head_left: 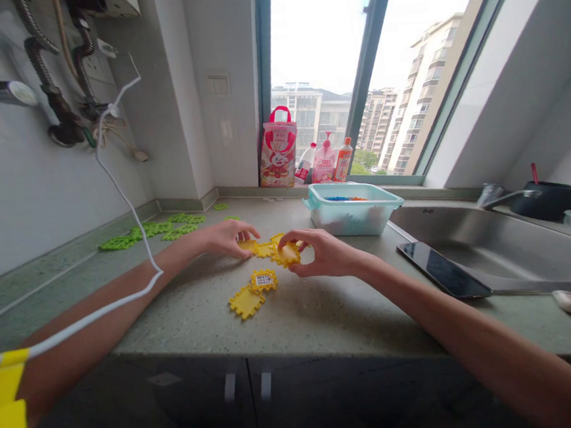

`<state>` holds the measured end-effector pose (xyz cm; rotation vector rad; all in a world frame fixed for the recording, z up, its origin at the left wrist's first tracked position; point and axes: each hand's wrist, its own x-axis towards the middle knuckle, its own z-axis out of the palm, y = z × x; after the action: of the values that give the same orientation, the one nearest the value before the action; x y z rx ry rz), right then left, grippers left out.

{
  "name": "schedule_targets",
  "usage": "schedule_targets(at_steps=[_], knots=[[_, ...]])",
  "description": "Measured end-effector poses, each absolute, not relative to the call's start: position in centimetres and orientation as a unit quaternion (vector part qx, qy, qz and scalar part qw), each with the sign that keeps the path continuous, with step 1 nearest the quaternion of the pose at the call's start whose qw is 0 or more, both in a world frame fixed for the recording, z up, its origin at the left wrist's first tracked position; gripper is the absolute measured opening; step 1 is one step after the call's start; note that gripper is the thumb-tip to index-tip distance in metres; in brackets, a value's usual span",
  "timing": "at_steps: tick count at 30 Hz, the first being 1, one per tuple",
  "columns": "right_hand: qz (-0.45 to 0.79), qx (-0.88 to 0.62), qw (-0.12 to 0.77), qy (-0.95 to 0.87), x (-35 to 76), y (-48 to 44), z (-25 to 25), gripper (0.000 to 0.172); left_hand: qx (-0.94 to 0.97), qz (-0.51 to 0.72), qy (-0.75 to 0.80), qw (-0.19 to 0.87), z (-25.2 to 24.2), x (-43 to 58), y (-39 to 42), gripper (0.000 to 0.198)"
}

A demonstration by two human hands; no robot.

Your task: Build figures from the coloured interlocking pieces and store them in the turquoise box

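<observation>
A: In the head view, what is the right hand (324,252) doing?

B: Its fingers are clamped on a toothed yellow piece (286,252) by the edges, near the middle of the worktop (333,319).

A: And the left hand (227,237)?

B: Its thumb and fingers are at a second yellow piece (246,246), partly hidden, so I can't tell whether they grip it or only touch it.

A: Anything between the hands?

B: Yes, a small yellow piece (264,250).

A: What lies nearer the front edge?

B: A plain yellow piece (246,303) and, just beside it, a yellow piece with a white label (263,279).

A: And around them?

B: Green pieces (151,229) by the back left corner, a pale blue tub (355,220) beyond the right hand, and a phone (441,268) beside the sink (469,229).
</observation>
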<state>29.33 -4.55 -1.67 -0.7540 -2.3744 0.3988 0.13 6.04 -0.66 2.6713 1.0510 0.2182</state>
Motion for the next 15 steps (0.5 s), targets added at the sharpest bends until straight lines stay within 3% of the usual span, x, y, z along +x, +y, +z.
schedule_targets(at_steps=[15], knots=[[0.119,-0.246,0.244,-0.931,25.2,-5.5,-4.0,0.043,0.94,0.123,0.286,0.14,-1.8,2.0,5.0,0.056]])
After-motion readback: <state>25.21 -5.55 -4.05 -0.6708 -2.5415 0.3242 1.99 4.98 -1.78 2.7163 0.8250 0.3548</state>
